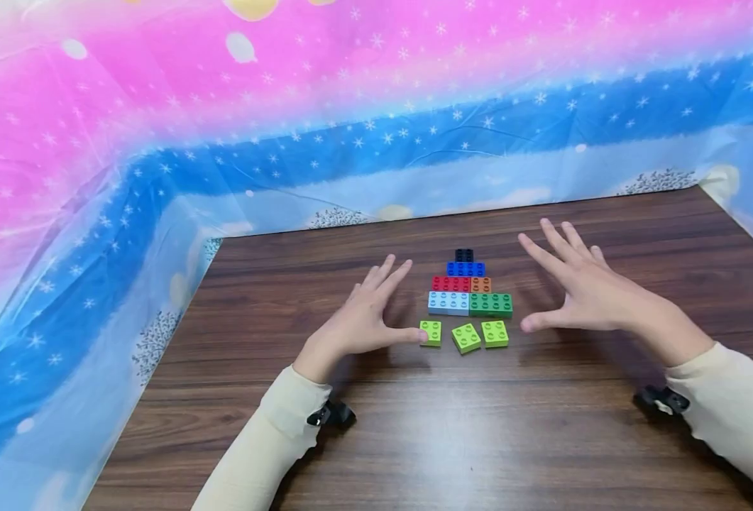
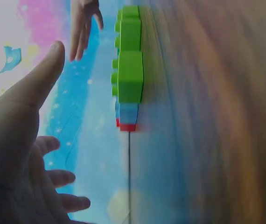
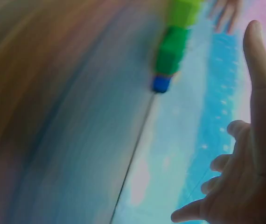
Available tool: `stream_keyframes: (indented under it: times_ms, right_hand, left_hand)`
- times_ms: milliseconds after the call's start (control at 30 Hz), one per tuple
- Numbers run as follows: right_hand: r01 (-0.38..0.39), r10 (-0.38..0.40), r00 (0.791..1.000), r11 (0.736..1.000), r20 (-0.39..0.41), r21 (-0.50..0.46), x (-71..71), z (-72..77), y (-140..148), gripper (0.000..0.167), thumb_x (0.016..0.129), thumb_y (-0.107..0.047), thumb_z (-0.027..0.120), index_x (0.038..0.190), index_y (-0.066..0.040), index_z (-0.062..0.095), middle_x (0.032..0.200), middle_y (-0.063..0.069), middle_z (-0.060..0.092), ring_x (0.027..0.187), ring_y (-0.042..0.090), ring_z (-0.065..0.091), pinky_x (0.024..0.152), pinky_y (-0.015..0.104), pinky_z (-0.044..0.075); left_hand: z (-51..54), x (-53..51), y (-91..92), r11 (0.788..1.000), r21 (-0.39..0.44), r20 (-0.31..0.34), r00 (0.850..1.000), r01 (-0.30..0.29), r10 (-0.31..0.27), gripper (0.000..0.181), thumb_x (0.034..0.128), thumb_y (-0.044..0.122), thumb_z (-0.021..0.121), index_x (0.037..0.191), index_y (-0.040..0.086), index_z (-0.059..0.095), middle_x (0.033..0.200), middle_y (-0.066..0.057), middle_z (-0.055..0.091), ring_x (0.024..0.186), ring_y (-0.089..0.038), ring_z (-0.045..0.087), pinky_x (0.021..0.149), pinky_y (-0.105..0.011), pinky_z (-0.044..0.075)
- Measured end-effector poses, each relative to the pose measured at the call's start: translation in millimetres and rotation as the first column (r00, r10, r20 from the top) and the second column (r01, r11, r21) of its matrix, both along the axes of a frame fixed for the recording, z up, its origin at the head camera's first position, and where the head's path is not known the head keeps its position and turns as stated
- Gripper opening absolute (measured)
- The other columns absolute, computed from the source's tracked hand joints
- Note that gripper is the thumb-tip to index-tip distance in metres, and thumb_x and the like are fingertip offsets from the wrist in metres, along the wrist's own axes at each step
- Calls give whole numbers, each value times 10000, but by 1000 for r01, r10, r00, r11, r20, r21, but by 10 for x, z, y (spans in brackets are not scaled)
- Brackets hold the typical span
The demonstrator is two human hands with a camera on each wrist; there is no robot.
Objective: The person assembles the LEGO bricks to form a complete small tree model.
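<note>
Rows of bricks lie on the table: a black brick (image 1: 464,255) at the far end, a blue one (image 1: 465,269), red (image 1: 451,284) beside orange (image 1: 481,284), then light blue (image 1: 448,303) beside green (image 1: 490,304). Nearest are three lime bricks (image 1: 495,333), the middle one turned askew. On the left side my left hand (image 1: 366,312) is spread, its thumb tip overlapping the left lime brick (image 1: 430,333); contact cannot be told. My right hand (image 1: 583,287), fingers spread, is right of the green brick and holds nothing. Both hands also show in the wrist views, fingers apart.
The dark wooden table (image 1: 389,440) extends around the bricks. A pink and blue cloth with snowflakes (image 1: 363,135) hangs behind the table and along its sides. Black straps (image 1: 331,414) are on both wrists over cream sleeves.
</note>
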State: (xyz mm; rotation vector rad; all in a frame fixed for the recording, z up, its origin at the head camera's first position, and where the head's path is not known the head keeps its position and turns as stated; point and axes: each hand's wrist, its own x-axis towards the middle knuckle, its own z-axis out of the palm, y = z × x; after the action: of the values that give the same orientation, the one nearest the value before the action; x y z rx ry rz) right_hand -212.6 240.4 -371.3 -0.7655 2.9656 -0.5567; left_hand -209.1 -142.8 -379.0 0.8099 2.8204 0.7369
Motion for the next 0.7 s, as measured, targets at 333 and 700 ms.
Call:
stream_keyframes:
  times_ms: [333, 700]
  right_hand:
    - [-105, 108, 994, 982, 9, -157, -151, 17, -399, 1259, 796, -576, 885, 1712, -250, 86, 1763, 90, -103, 1605, 403, -104, 1174, 798, 105]
    - [-402, 295, 903, 839, -313, -367, -250, -18, -866, 96, 962, -71, 775, 1026, -125, 729, 902, -58, 669, 722, 88, 562, 593, 301, 510]
  left_hand:
    - [-180, -40, 172, 896, 443, 0, 1000, -22, 25, 594, 925, 252, 845, 1428, 49, 602, 1252, -173, 642, 1027, -275, 640, 822, -386, 569]
    - [-478, -19, 287, 645, 734, 218, 973, -211, 70, 147, 1001, 121, 725, 1024, -21, 696, 778, 13, 594, 574, -78, 461, 516, -215, 393]
